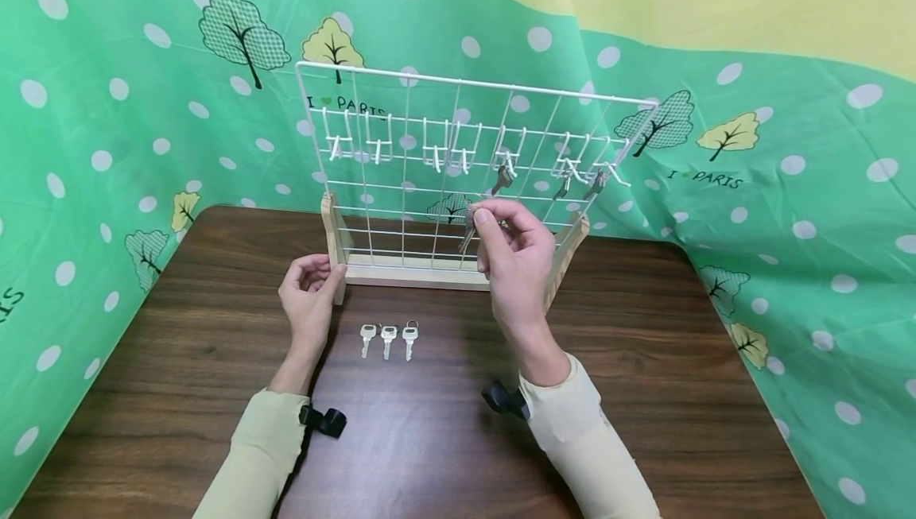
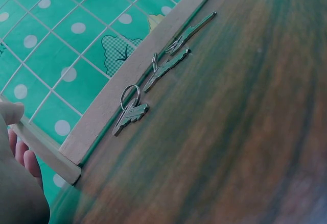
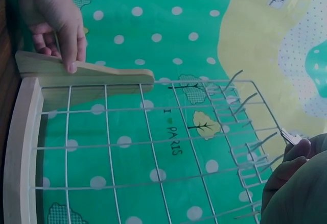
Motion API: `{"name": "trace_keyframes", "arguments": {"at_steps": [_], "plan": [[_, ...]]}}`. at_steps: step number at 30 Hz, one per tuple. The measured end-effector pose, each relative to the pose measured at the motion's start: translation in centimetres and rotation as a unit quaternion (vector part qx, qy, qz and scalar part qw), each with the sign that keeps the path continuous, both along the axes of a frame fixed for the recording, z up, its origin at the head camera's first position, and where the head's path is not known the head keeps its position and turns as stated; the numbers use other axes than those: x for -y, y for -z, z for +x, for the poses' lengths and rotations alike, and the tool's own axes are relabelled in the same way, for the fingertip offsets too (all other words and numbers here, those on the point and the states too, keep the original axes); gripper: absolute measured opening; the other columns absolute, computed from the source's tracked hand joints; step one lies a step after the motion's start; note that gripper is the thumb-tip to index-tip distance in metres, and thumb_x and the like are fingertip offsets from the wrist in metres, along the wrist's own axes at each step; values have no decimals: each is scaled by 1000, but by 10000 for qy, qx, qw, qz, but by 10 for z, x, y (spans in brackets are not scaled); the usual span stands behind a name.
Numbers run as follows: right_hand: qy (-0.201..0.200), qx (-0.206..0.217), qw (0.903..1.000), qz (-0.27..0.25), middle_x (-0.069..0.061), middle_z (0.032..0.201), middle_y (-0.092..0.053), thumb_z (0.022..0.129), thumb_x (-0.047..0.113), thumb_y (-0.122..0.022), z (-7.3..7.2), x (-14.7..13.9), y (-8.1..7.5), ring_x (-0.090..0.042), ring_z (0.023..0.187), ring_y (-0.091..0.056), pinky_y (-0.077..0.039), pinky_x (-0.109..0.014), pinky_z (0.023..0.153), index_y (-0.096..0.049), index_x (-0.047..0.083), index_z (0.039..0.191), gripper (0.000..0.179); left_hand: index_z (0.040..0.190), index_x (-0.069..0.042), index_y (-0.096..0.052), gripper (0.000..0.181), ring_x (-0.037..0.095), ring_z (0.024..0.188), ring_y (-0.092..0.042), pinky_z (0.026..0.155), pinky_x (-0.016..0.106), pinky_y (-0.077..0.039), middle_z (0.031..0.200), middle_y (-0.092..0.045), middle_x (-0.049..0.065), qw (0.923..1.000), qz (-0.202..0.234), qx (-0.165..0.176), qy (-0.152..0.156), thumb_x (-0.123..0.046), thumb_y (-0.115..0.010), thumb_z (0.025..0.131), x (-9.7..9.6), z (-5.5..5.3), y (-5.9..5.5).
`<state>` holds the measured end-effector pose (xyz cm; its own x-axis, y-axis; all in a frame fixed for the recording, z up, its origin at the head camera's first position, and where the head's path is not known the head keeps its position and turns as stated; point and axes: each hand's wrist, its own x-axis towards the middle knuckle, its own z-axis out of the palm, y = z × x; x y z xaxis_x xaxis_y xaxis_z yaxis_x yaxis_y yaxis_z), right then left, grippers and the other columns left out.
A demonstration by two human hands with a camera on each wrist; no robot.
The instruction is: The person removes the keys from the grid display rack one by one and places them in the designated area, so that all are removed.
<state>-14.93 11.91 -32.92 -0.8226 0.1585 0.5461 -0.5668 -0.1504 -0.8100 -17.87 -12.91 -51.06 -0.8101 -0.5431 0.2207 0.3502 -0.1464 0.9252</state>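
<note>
My right hand (image 1: 521,261) pinches a key (image 1: 468,231) by its head between thumb and fingertips, in front of the white wire grid rack (image 1: 458,82). In the right wrist view a bit of the key (image 3: 289,137) shows beyond the fingers, near the hooks. My left hand (image 1: 309,296) grips the rack's left wooden leg (image 1: 333,237), thumb on the near side. Three keys with rings lie in a row on the table before the rack: a left key (image 1: 368,338), a middle key (image 1: 388,341) and a right key (image 1: 409,341).
Several white hooks hang along the rack, such as a left hook (image 1: 336,145). Keys hang from three hooks on the right, including one hanging key (image 1: 503,178). A wooden base bar (image 1: 415,277) runs along the bottom. Green dotted cloth (image 1: 143,161) surrounds the brown table (image 1: 429,439).
</note>
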Motion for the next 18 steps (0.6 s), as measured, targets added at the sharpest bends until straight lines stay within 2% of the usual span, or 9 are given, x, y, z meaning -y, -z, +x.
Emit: {"name": "trace_keyframes", "arguments": {"at_steps": [4,11,18], "plan": [[44,58,9999,69,5,87,-73,103,8,-74,4,-5,3,-5,47,-44,-34,-18,44,-73,-15,103,23,110,16,-69,29,9,82,-64,72,18,-52,91,-70,-3,10000,-5,-37,2,11,-85,87,0,0,0],[-28,249,9997,78,1,86,-70,100,-5,-71,9,-10,12,-7,48,-43,-34,-18,45,-75,-16,103,12,111,17,-69,30,9,82,-64,72,18,-52,91,-70,-3,10000,-27,-10,17,11,-85,87,0,1,-1],[-75,516,9984,241,2,85,-67,98,-5,-75,12,-13,23,-10,49,-42,-33,-20,46,-75,-19,104,15,113,18,-68,31,9,83,-64,72,18,-52,91,-70,-3,10000,-40,20,9,11,-85,88,0,1,-1]]}}
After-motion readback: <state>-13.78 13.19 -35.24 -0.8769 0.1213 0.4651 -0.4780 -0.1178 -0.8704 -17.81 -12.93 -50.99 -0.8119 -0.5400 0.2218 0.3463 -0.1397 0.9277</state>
